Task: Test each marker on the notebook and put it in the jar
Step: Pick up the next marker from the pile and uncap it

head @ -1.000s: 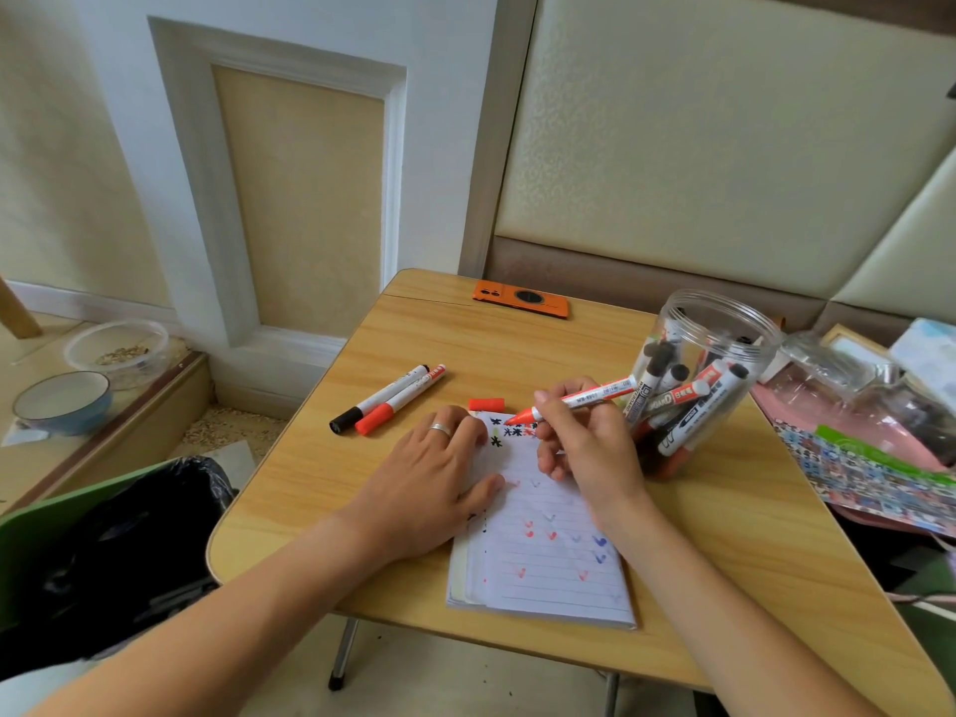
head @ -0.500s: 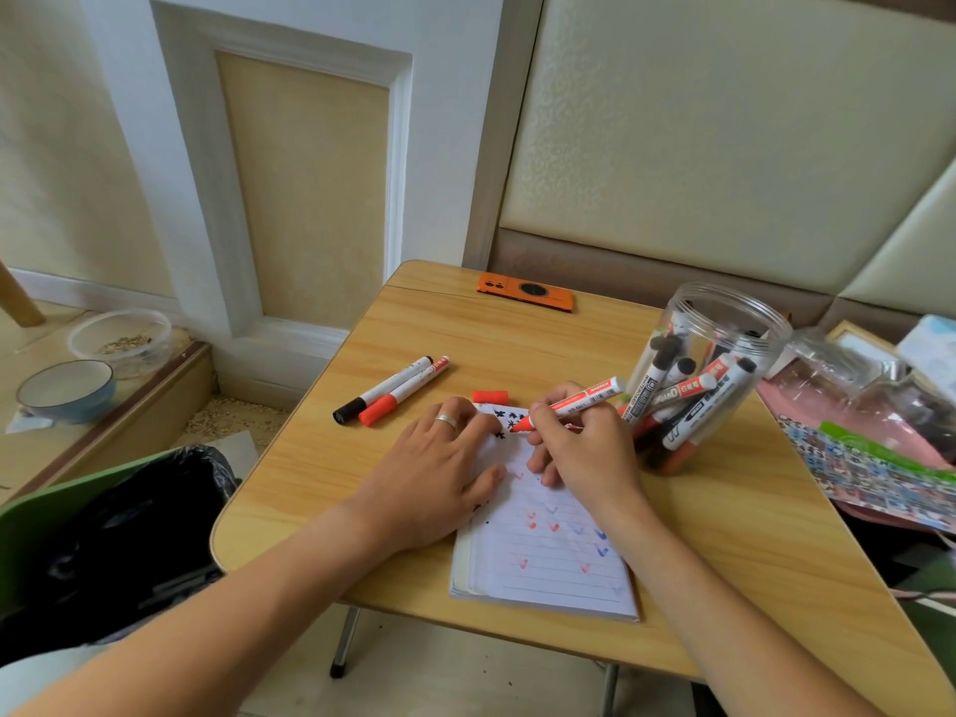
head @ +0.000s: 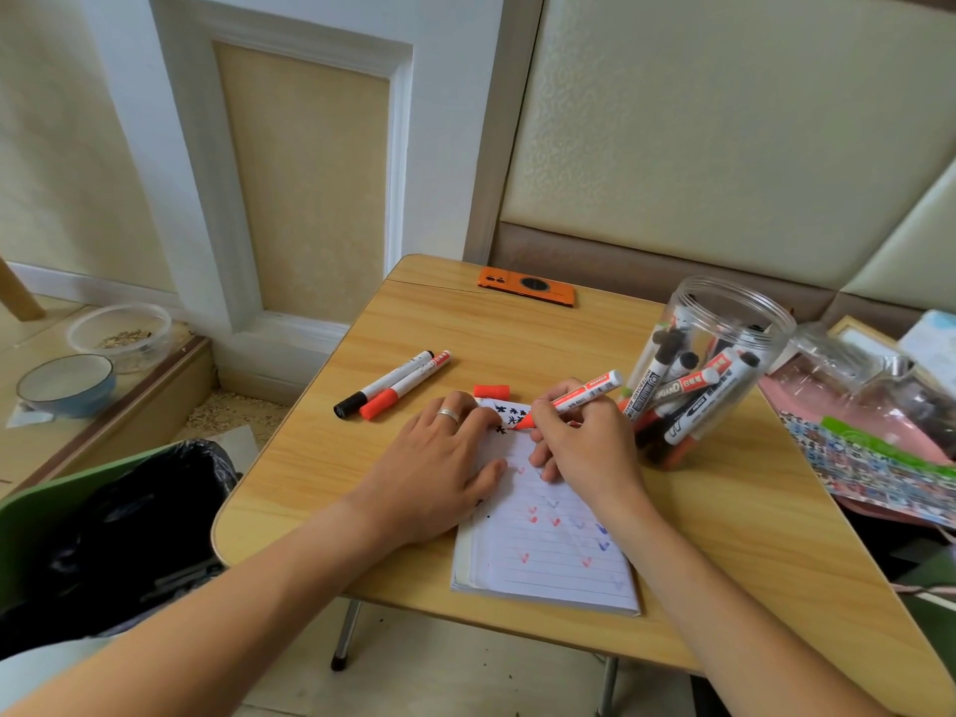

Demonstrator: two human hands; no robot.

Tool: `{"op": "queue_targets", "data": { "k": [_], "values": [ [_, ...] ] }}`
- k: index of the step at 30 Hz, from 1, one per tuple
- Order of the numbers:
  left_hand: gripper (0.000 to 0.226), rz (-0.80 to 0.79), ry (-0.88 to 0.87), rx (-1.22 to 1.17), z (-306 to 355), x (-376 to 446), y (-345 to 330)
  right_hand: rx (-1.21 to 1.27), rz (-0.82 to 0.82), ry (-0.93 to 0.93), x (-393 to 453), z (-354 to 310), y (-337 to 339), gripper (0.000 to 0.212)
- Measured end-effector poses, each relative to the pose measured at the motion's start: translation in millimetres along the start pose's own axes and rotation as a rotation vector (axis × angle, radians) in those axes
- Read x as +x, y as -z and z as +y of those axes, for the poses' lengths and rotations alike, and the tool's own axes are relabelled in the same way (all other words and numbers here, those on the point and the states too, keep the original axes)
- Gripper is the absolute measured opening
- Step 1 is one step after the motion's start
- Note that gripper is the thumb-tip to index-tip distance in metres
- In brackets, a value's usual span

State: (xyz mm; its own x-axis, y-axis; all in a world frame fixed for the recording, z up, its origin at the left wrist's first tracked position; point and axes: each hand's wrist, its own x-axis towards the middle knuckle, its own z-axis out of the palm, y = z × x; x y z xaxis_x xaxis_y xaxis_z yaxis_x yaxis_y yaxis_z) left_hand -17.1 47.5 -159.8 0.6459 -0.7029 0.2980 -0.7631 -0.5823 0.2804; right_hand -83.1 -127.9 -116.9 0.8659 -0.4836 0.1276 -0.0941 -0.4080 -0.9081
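**Listener:** Where is the marker, and which way does it point?

**Me:** My right hand (head: 582,447) pinches the red marker (head: 574,398) in a writing grip, fingers curled round its lower barrel. Its long axis slants: the red tip points down and to the left, touching the far end of the notebook (head: 548,540), and the white tail rises to the far right, toward the jar (head: 708,364).

**Listener:** And your other hand?

**Me:** My left hand (head: 439,473) lies flat, fingers spread, palm down on the left part of the notebook page, a ring (head: 448,416) on one finger. It grips nothing.

**Listener:** How does the notebook lie?

**Me:** Open on the worktop (head: 724,535), close to the near edge, its long side running near to far. The lined page carries small red and blue ticks, with black marks at the far end beside the tip.

**Listener:** What else is close by?

**Me:** A loose red cap (head: 491,391) lies just beyond my left fingers. Further left, a black-capped marker (head: 385,384) and a red-capped marker (head: 406,385) lie side by side, touching, capped ends pointing near-left. The clear jar stands just right of my right hand, with many markers leaning inside. An orange phone (head: 526,286) lies at the far edge.
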Motion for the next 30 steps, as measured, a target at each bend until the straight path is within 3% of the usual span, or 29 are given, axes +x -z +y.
{"op": "queue_targets", "data": {
  "k": [30],
  "values": [
    [0.054,-0.031,0.004,0.014,3.2,0.8,4.6,-0.014,-0.014,0.028,-3.1,-4.1,-1.3,0.014]
  ]
}}
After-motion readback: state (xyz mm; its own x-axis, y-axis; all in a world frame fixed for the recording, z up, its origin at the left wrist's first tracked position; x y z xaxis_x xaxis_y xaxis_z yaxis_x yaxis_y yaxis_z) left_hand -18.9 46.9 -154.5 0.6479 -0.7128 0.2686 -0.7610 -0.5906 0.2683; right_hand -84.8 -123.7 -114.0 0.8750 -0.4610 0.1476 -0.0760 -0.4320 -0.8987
